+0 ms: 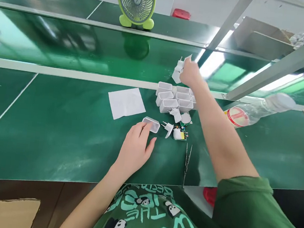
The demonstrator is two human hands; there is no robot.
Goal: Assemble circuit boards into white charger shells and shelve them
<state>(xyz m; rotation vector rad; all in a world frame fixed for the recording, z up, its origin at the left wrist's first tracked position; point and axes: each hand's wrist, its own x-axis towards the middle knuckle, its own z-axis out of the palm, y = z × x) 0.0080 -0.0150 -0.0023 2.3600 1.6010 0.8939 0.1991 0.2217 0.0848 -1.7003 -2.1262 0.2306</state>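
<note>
My left hand point(135, 147) rests on the green table point(57, 128), fingers stretched toward a small clear plastic shell point(151, 124) and touching its near edge. My right hand point(190, 73) reaches far forward over the conveyor belt point(93, 48), closed on white charger plug parts point(179, 67). Between the hands stands a cluster of several white open charger housings point(174, 98). Just in front of it lie a loose plug piece point(167, 127) and a small green circuit board point(180, 132).
A white paper sheet point(126, 102) lies left of the housings. Tweezers point(186, 162) lie near the table's front edge. A clear plastic bottle point(259, 109) lies at right under slanted metal bars. A green desk fan point(135, 2) stands at the back. Cardboard at lower left.
</note>
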